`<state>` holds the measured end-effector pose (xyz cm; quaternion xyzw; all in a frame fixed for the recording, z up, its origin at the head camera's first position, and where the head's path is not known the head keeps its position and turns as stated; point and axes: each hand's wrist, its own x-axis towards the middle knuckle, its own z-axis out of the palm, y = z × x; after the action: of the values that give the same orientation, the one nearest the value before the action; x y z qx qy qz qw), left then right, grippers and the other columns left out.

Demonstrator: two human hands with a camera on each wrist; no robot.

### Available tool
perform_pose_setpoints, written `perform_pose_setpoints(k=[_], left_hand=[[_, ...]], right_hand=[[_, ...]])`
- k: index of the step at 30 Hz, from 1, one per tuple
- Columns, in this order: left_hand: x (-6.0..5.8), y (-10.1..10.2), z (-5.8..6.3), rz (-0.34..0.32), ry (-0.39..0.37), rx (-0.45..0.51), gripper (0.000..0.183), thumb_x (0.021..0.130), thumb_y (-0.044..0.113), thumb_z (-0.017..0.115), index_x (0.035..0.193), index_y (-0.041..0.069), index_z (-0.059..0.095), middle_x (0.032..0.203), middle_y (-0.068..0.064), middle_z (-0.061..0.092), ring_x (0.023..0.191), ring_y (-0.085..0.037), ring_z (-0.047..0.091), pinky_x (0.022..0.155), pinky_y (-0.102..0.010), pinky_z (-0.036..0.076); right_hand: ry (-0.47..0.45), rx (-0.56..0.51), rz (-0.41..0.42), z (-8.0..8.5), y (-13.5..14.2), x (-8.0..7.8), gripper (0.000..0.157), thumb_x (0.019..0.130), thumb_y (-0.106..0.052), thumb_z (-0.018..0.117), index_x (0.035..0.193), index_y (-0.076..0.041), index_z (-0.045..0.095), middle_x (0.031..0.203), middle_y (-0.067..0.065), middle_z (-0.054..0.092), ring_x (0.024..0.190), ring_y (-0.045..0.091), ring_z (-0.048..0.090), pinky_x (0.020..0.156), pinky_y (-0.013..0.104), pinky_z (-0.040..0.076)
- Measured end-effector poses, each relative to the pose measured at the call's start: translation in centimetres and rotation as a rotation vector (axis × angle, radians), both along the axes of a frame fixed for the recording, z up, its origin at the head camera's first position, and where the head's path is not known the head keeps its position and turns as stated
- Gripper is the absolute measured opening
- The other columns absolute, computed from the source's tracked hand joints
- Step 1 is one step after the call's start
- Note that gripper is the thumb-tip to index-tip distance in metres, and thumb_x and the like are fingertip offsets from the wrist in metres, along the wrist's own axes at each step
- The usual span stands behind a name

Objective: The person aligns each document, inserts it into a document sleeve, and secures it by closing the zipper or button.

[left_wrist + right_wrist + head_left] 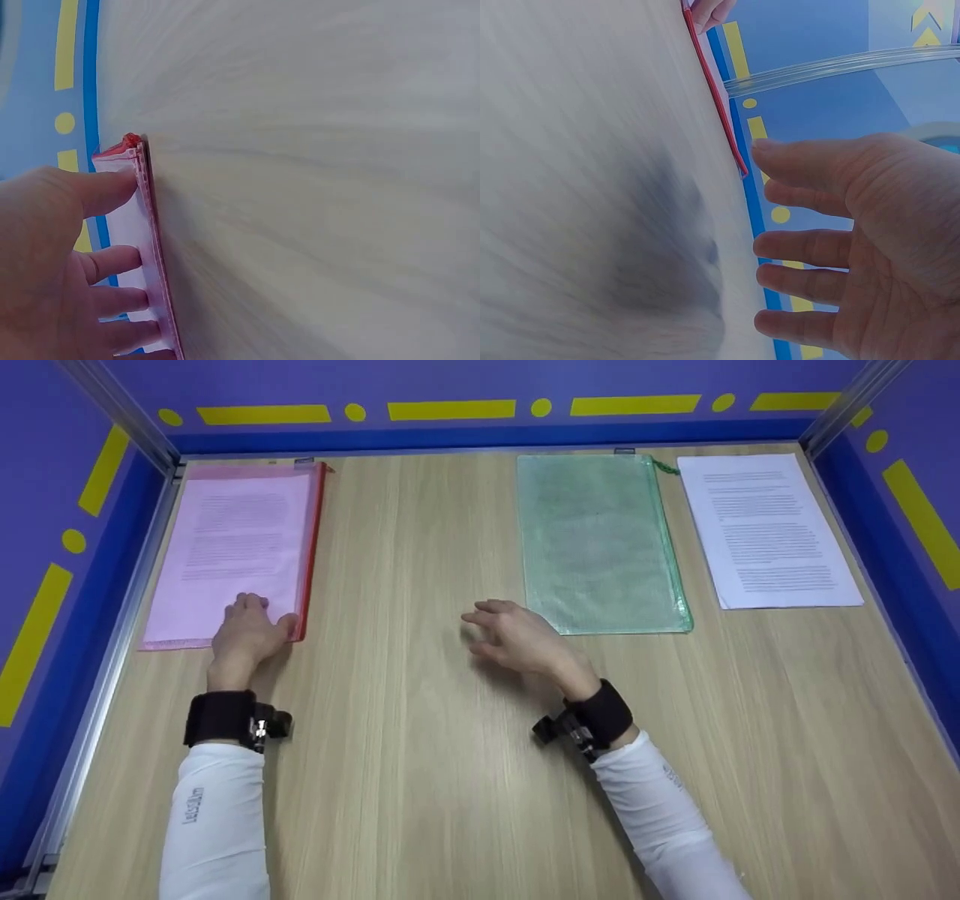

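At the left of the table lies a pink mesh zipper pouch (236, 532) with a red zipper edge and printed paper showing through it. My left hand (247, 634) rests on the pouch's near end, thumb by the zipper edge. In the left wrist view, the fingertips (129, 256) touch the pouch's surface. My right hand (521, 637) hovers over the table with relaxed, spread fingers and nothing in it. It is beside the lower left corner of a green mesh zipper pouch (600, 547), which lies flat.
A stack of printed paper (772, 532) lies right of the green pouch. Blue and purple panels (450, 382) with yellow marks wall the wooden table (420, 735) at the back and both sides. Metal rails run along the panel corners.
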<state>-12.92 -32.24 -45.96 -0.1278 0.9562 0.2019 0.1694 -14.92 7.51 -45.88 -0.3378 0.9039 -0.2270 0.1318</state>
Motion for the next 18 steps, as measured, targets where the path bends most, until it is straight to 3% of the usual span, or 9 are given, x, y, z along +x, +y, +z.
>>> perform_pose_setpoints(k=[13,18], left_hand=[[-0.06,-0.64,-0.42,0.029,0.010,0.037,0.075,0.101,0.044,0.046,0.147,-0.012,0.025,0.148,-0.042,0.023,0.137,-0.055,0.027,0.110,-0.065,0.033],[0.09,-0.60,-0.55,0.029,0.030,0.042,0.073,0.101,0.042,0.047,0.146,-0.013,0.027,0.144,-0.041,0.028,0.134,-0.055,0.030,0.108,-0.065,0.035]], right_hand=[[-0.015,0.002,0.004,-0.13,0.38,-0.14,0.049,0.096,-0.026,0.064,0.141,-0.007,0.055,0.149,0.022,0.049,0.141,0.036,0.046,0.116,0.048,0.040],[-0.022,-0.011,-0.019,0.01,0.88,-0.47,0.050,0.096,-0.027,0.064,0.141,-0.008,0.055,0.149,0.022,0.049,0.141,0.037,0.045,0.116,0.049,0.039]])
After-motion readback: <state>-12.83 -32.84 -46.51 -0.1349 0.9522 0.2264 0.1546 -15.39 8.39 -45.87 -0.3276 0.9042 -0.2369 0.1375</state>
